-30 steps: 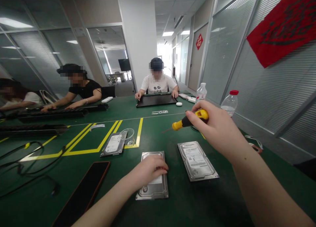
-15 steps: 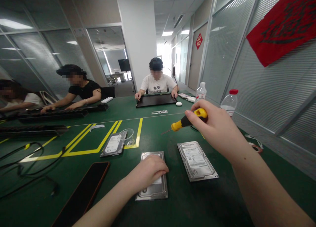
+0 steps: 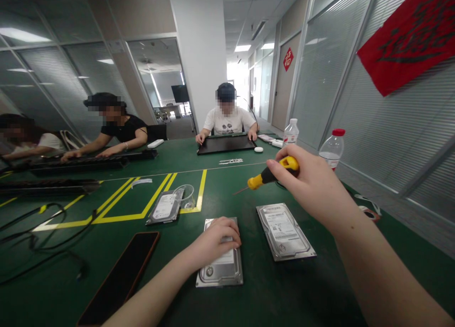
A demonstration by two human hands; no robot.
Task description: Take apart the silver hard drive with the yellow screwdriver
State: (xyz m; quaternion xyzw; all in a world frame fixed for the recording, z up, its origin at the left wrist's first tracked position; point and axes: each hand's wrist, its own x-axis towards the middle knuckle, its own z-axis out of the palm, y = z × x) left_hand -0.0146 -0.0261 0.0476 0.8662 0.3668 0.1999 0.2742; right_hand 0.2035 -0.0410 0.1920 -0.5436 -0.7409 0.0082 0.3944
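Note:
My left hand [image 3: 213,241] rests with curled fingers on top of a silver hard drive [image 3: 220,270] lying flat on the green table [image 3: 249,298]. My right hand [image 3: 313,189] is raised above the table and grips a yellow-and-black screwdriver [image 3: 272,173], whose thin tip points left. A second silver hard drive [image 3: 286,231] lies flat just right of the first, below my right hand. A third hard drive [image 3: 165,207] sits further left, inside yellow tape lines.
A dark phone [image 3: 121,277] lies near the front left. Black cables [image 3: 42,232] trail at the left. Two plastic bottles [image 3: 331,148] stand at the right edge. Three other people sit across and to the left; one holds a black tray [image 3: 225,143].
My left hand has shifted slightly forward on the drive. The right hand and screwdriver stay almost still; the view has shifted a little.

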